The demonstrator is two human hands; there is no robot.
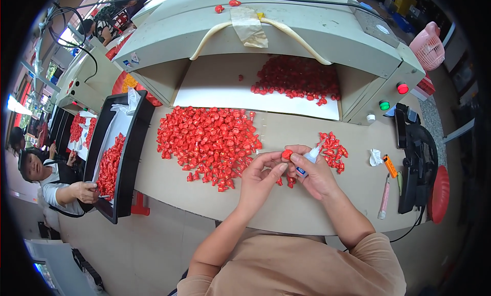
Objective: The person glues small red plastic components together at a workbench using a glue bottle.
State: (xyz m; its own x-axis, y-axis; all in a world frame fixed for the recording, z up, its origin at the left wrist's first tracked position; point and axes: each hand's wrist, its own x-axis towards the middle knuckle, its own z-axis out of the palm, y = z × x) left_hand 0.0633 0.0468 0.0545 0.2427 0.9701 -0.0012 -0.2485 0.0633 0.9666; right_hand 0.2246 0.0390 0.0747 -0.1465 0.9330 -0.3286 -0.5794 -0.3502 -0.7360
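My left hand (pixel 261 177) is closed in a pinch on a small round red plastic piece (pixel 287 154). Right beside it, my right hand (pixel 318 177) grips a small white glue bottle (pixel 312 154) with a blue label, its narrow nozzle tilted up and to the right. The fingertips of both hands nearly meet around the red piece. To the left of my hands spreads a big heap of red plastic pieces (pixel 204 140). A smaller pile (pixel 332 152) lies just beyond my right hand, and a few loose pieces (pixel 290 181) show below my fingers.
A grey machine (pixel 307 30) with an open bay, red pieces inside, stands behind the table. At right lie an orange cutter (pixel 390 166), crumpled tissue (pixel 376 158) and a black device (pixel 414 163). A co-worker's hand (pixel 84 192) touches a black tray (pixel 123 194) of red pieces at left.
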